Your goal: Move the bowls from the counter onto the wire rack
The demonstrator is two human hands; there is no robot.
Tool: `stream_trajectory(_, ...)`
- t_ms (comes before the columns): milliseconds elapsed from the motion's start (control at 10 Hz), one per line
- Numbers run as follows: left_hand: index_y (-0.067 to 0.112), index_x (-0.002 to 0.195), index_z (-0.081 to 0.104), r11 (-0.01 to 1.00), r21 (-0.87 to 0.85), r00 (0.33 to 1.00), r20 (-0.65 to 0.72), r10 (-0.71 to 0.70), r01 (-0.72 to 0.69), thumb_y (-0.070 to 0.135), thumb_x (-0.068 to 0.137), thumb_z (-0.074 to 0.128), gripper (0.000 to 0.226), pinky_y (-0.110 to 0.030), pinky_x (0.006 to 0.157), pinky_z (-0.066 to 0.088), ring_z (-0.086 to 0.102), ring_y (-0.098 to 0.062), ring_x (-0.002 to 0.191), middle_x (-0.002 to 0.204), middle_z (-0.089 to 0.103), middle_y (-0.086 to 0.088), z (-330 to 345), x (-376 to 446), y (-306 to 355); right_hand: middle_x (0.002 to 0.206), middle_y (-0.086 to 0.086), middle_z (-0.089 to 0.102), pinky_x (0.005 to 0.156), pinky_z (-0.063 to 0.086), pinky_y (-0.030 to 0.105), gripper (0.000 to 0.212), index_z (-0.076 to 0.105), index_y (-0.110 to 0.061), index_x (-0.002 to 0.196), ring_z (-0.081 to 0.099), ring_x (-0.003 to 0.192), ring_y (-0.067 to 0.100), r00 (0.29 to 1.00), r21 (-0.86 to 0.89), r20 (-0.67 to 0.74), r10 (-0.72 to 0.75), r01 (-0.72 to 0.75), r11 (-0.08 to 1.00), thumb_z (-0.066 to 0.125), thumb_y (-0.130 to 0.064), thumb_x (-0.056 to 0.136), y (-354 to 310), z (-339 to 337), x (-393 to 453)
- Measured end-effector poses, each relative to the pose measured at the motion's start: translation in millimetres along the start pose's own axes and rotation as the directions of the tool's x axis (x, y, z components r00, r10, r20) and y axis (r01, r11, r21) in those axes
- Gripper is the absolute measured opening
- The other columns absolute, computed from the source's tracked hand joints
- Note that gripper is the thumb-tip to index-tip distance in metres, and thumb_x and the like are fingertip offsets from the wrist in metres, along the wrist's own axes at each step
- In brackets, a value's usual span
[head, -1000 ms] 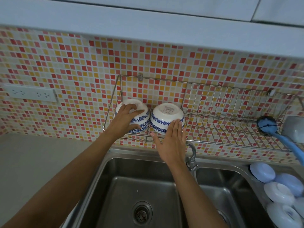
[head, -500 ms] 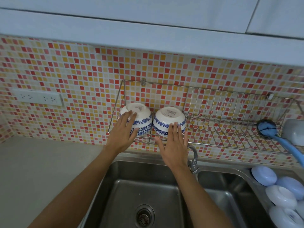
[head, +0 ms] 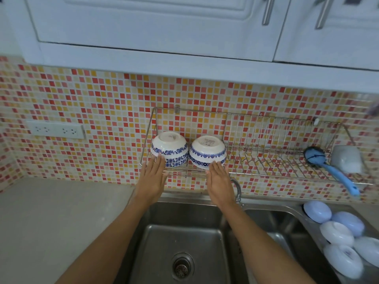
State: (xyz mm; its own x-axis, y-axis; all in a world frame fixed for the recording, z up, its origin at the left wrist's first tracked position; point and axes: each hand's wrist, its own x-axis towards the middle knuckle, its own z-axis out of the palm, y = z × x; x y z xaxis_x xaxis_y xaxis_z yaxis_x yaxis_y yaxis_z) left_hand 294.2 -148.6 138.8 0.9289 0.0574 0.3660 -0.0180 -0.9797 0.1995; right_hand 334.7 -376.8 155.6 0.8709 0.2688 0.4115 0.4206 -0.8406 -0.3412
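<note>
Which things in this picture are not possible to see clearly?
- Left bowls: how many are stacked is unclear; the left hand covers part.
- Right bowl: lower rim hidden by the right hand.
- Pale bowls by the sink: cut by the frame edge.

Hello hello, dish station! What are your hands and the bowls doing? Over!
Left hand and right hand open, fingertips at the bowls. Two bowls upside down on rack. Brush far right, nothing blocking.

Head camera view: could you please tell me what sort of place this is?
Most likely a home kitchen: a steel sink, a wall-mounted wire rack holding upturned bowls, and white cabinets above.
</note>
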Motion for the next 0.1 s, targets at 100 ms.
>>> stream_trajectory(100,0.019,0.147,-0.009,0.999,-0.035,0.998,0.056,0.018,-0.016,0.045,0.098,0.005,0.057,-0.035,0.118,-0.008,-0.020,-0.016,0.141,0.157,-0.013,-0.001,-8.9,-12.8,-3.2,0.154,0.011,0.033,0.119,0.003,0.031,0.049,0.035,-0.006,0.145,0.020,0.146,0.022,0.999,0.084,-0.032,0.032,-0.030,0.996,0.024,-0.033,0.104,-2.2,-3.0,-8.7)
